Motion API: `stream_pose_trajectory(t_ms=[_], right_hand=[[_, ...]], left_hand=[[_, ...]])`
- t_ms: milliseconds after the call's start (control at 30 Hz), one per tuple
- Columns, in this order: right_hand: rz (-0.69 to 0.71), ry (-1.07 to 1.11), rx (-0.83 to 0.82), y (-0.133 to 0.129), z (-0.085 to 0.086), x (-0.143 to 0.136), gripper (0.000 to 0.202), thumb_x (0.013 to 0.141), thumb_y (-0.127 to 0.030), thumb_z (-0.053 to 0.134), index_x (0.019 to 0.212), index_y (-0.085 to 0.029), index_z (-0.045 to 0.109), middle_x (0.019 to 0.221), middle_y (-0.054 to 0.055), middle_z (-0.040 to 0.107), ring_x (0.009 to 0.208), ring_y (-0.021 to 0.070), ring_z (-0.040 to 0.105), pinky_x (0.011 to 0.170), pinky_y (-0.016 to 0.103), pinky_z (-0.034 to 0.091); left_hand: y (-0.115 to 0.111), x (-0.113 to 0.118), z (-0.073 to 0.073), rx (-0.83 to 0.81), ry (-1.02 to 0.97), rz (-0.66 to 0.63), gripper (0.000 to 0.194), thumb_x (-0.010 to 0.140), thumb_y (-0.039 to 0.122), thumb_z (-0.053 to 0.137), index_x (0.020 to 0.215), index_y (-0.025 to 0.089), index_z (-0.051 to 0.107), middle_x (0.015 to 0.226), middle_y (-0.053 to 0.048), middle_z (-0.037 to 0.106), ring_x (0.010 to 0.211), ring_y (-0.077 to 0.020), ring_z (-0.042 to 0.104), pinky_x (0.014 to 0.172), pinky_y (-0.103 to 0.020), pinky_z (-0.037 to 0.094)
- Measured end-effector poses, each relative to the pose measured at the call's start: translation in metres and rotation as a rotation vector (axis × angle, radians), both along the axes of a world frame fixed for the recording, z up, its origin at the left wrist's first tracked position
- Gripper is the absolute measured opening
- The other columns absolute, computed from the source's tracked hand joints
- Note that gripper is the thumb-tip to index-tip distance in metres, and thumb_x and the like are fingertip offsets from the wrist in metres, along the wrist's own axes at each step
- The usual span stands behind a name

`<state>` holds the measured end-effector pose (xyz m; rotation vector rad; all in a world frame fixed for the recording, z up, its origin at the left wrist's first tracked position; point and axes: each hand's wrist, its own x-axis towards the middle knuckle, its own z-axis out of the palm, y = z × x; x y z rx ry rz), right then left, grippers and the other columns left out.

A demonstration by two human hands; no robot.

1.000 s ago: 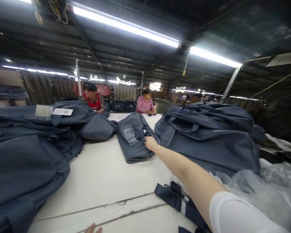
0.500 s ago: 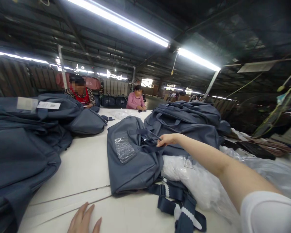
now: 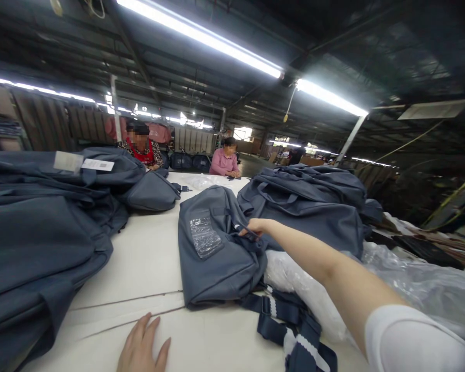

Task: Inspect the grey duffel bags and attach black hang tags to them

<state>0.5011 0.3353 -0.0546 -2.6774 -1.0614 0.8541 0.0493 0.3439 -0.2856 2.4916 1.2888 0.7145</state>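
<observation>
In the head view, a navy blue duffel bag (image 3: 228, 279) sits on the white table (image 3: 147, 248), with a clear plastic-covered pocket (image 3: 205, 237) on its near face. My right hand (image 3: 256, 227) reaches across to the bag's top right side, its fingers closed around a dark carry handle (image 3: 248, 235). Some of those fingertips are hidden by the strap. Low in the view, my left hand (image 3: 141, 349) lies on the table with fingers spread, apart from the bag. Navy shoulder straps (image 3: 279, 307) with white wrapping lie right of the bag.
Navy bags (image 3: 42, 243) are heaped on the left, one bearing a white tag (image 3: 97, 165). More bags (image 3: 313, 212) are piled behind on the right. Clear plastic bags (image 3: 418, 289) spread along the right side. Two people (image 3: 141, 147) sit at the table's far end.
My right hand has shifted left, closer over the bag, still holding the handle, which was stretched out further to the right before. My left hand stays spread on the table. The view has turned slightly.
</observation>
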Motion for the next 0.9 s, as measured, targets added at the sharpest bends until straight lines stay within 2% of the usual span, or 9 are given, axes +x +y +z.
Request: stream_pose_trajectory(t_ms=[67, 167, 333, 433, 533, 633, 767, 833, 900], right_hand=[[0.030, -0.145, -0.066, 0.008, 0.008, -0.005, 0.027, 0.090, -0.038, 0.063, 0.100, -0.013, 0.065, 0.098, 0.006, 0.068, 0.086, 0.0180, 0.066, 0.077, 0.036, 0.056], [0.060, -0.365, -0.111, 0.003, 0.039, 0.003, 0.027, 0.092, -0.033, 0.060, 0.113, -0.015, 0.062, 0.118, 0.009, 0.061, 0.105, 0.0214, 0.061, 0.090, 0.041, 0.052], [0.032, -0.579, -0.191, -0.051, 0.108, 0.040, 0.033, 0.090, -0.031, 0.063, 0.116, -0.012, 0.060, 0.123, 0.012, 0.058, 0.112, 0.0252, 0.057, 0.095, 0.047, 0.048], [0.016, -0.586, -0.229, -0.082, 0.124, 0.050, 0.031, 0.090, -0.031, 0.063, 0.115, -0.013, 0.060, 0.120, 0.011, 0.060, 0.109, 0.0244, 0.058, 0.094, 0.047, 0.049], [0.045, -0.527, -0.167, -0.086, 0.108, 0.043, 0.032, 0.092, -0.033, 0.061, 0.118, -0.014, 0.059, 0.124, 0.011, 0.057, 0.110, 0.0236, 0.058, 0.093, 0.045, 0.050], [0.045, -0.375, -0.112, -0.064, 0.069, 0.021, 0.030, 0.094, -0.036, 0.058, 0.116, -0.015, 0.060, 0.118, 0.009, 0.060, 0.102, 0.0212, 0.061, 0.087, 0.040, 0.053], [0.026, -0.142, -0.060, -0.028, 0.017, -0.015, 0.030, 0.095, -0.037, 0.057, 0.113, -0.013, 0.060, 0.105, 0.007, 0.064, 0.087, 0.0168, 0.064, 0.075, 0.035, 0.056], [0.039, -0.073, -0.012, -0.013, 0.005, -0.031, 0.029, 0.095, -0.036, 0.057, 0.113, -0.013, 0.059, 0.105, 0.006, 0.063, 0.085, 0.0159, 0.064, 0.073, 0.033, 0.057], [0.068, -0.027, 0.041, 0.002, 0.007, -0.047, 0.028, 0.095, -0.035, 0.057, 0.113, -0.013, 0.059, 0.104, 0.006, 0.063, 0.084, 0.0155, 0.064, 0.071, 0.032, 0.057]], left_hand=[[-0.005, 0.002, 0.009, 0.004, -0.013, 0.016, 0.056, 0.082, 0.044, 0.040, 0.117, 0.008, 0.064, 0.133, -0.018, 0.056, 0.124, -0.0305, 0.052, 0.108, -0.047, 0.042], [-0.008, 0.003, 0.018, 0.004, -0.017, 0.008, 0.058, 0.083, 0.044, 0.037, 0.116, 0.007, 0.064, 0.131, -0.018, 0.056, 0.122, -0.0305, 0.052, 0.108, -0.046, 0.042], [-0.006, 0.003, 0.016, 0.023, -0.011, -0.017, 0.060, 0.083, 0.045, 0.035, 0.115, 0.004, 0.064, 0.131, -0.019, 0.057, 0.122, -0.0316, 0.051, 0.109, -0.046, 0.041], [-0.004, 0.004, 0.011, 0.057, -0.013, -0.012, 0.060, 0.083, 0.046, 0.036, 0.115, 0.005, 0.064, 0.130, -0.020, 0.056, 0.121, -0.0322, 0.051, 0.109, -0.046, 0.040], [-0.002, 0.005, 0.007, 0.085, -0.024, -0.021, 0.060, 0.083, 0.047, 0.035, 0.114, 0.004, 0.064, 0.128, -0.020, 0.057, 0.119, -0.0323, 0.053, 0.106, -0.046, 0.042], [0.003, 0.003, -0.003, 0.090, -0.025, -0.021, 0.058, 0.083, 0.045, 0.037, 0.114, 0.006, 0.065, 0.128, -0.020, 0.057, 0.118, -0.0320, 0.055, 0.105, -0.046, 0.044], [0.015, -0.002, -0.027, 0.070, 0.020, -0.058, 0.052, 0.083, 0.044, 0.046, 0.117, 0.010, 0.065, 0.132, -0.018, 0.058, 0.121, -0.0306, 0.055, 0.105, -0.045, 0.046], [0.018, -0.002, -0.032, 0.056, 0.030, -0.071, 0.049, 0.083, 0.044, 0.049, 0.116, 0.012, 0.066, 0.132, -0.016, 0.058, 0.120, -0.0301, 0.057, 0.104, -0.045, 0.047], [0.014, -0.001, -0.022, 0.048, -0.002, -0.057, 0.050, 0.085, 0.045, 0.046, 0.116, 0.011, 0.065, 0.131, -0.017, 0.059, 0.119, -0.0306, 0.057, 0.103, -0.046, 0.048]])
